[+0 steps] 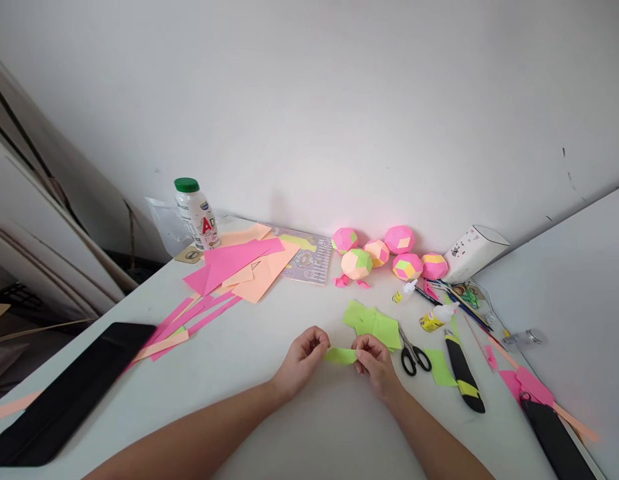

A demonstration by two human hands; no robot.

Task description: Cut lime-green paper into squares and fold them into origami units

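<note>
Between my two hands a narrow piece of green paper (340, 356) is held just above the white table (229, 400). My left hand (303, 360) pinches its left end, and my right hand (377, 363) pinches the right end. Behind my right hand lie several green paper pieces (372, 320), overlapping each other. Black-handled scissors (414, 359) rest just right of that hand, partly over the paper. Beyond them are another green paper square (440, 368) and a black and yellow utility knife (462, 370).
Several paper balls (357, 263) sit against the wall. Glue bottles (437, 317) stand right of centre. Pink and orange sheets (234, 263), a notebook (309, 263) and a white bottle (197, 213) are at back left. A black tablet-like slab (74, 393) lies left, a phone (557, 433) right.
</note>
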